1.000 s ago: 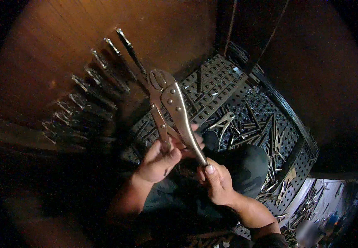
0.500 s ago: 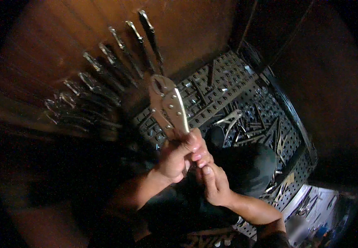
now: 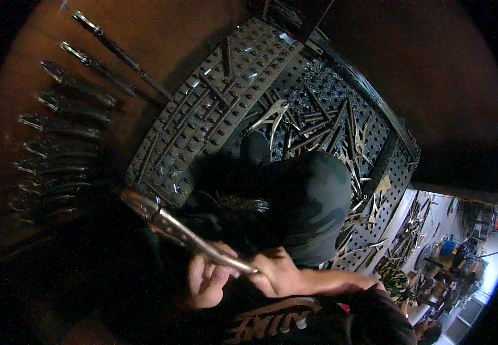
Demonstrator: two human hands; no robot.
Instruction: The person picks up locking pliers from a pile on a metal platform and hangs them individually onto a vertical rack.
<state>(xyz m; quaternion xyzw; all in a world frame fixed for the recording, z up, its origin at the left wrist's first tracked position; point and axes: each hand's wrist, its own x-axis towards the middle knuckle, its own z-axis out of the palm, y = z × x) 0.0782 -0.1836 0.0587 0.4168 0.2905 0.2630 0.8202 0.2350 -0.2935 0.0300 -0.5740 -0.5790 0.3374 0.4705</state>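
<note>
A pair of metal locking pliers [image 3: 183, 233] lies slanted in front of my body, jaws toward the upper left and handle end toward the lower right. My left hand [image 3: 206, 282] is closed round the handles from below. At the handle's tail end my right hand [image 3: 278, 273] is closed, its thumb and fingers pinching the tip where the adjusting screw sits. The jaws are dim, and I cannot tell whether they are apart.
Several locking pliers [image 3: 68, 106] stand in a row at the left. Ahead is a studded metal plate [image 3: 234, 75] with loose rods on it. Beyond my camouflage-clad knee [image 3: 324, 190] lie piled metal parts [image 3: 318, 126]. Another person in camouflage [image 3: 395, 279] is at the lower right.
The pliers have come down and toward me, tipping from nearly upright to a leftward slant with their narrow edge showing. Both hands moved down with them, and the view has swung right.
</note>
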